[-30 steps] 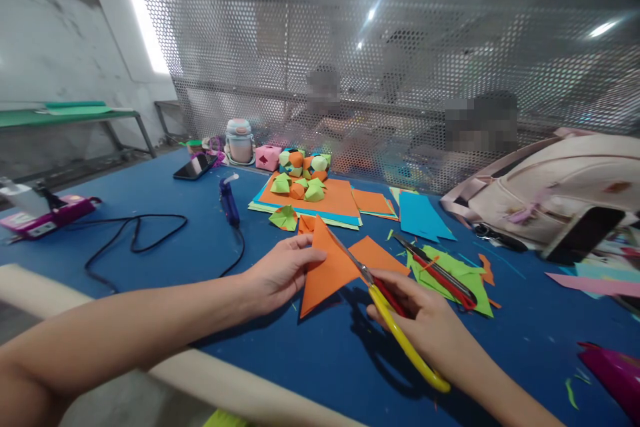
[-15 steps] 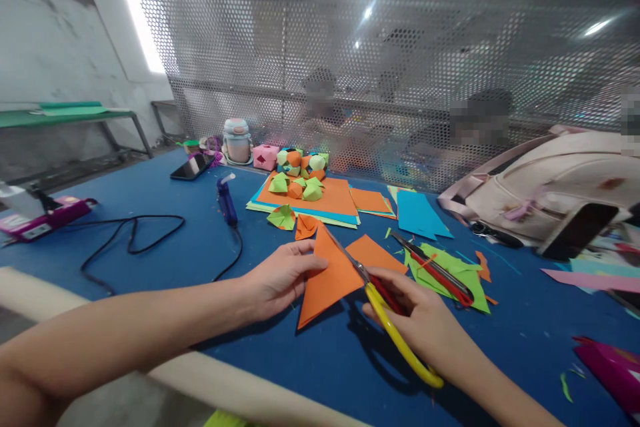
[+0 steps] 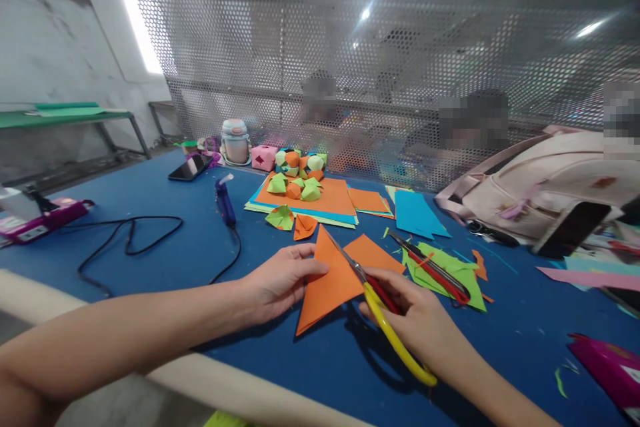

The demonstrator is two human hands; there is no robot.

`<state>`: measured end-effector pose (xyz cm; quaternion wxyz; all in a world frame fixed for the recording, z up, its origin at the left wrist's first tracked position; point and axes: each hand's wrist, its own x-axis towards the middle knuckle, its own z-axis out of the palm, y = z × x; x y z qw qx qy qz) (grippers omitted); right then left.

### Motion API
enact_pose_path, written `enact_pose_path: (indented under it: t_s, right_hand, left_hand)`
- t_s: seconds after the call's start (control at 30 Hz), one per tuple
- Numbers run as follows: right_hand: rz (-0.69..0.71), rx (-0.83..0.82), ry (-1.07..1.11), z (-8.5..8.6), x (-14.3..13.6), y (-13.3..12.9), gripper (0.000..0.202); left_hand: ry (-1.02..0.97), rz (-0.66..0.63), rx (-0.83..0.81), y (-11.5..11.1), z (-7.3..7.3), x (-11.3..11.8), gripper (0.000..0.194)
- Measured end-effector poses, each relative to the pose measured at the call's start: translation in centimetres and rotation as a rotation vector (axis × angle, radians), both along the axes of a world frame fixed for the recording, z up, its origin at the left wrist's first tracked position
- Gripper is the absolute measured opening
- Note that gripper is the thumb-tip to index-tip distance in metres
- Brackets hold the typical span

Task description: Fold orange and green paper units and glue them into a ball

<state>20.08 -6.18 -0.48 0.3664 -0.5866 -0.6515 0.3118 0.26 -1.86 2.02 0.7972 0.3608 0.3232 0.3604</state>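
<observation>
My left hand pinches a folded sheet of orange paper between thumb and fingers, just above the blue table. In my right hand is a pair of scissors with yellow and red handles. The blades lie along the upper right edge of the orange paper; how far apart they are I cannot tell. Behind the scissors lies another orange sheet. Beyond my left hand sit a folded green piece and a folded orange piece.
A glue gun with a black cord stands left of the paper stack. On the right lie a red utility knife over green scraps, blue sheets, a phone and a pale backpack. A perforated metal screen closes the back.
The view has shifted very slightly. Both hands, the orange paper and the scissors keep nearly the same position relative to each other.
</observation>
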Motion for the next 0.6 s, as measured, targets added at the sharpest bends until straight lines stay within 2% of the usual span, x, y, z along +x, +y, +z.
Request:
enact_pose_path:
  t_s: [0.3,0.43,0.6]
  right_hand:
    - [0.032,-0.021,-0.017,-0.39,0.16,-0.01,0.043]
    - [0.016,-0.026,0.04,-0.53,0.36,0.07,0.043]
    - [-0.063,0.013,0.139,0.17,0.82,0.25,0.049]
  left_hand:
    - [-0.004,-0.036,0.003,-0.2,-0.03,-0.06,0.025]
    - [0.006,-0.043,-0.005,-0.18,0.01,-0.01,0.026]
    - [-0.008,0.034,0.01,0.64,0.03,-0.05,0.021]
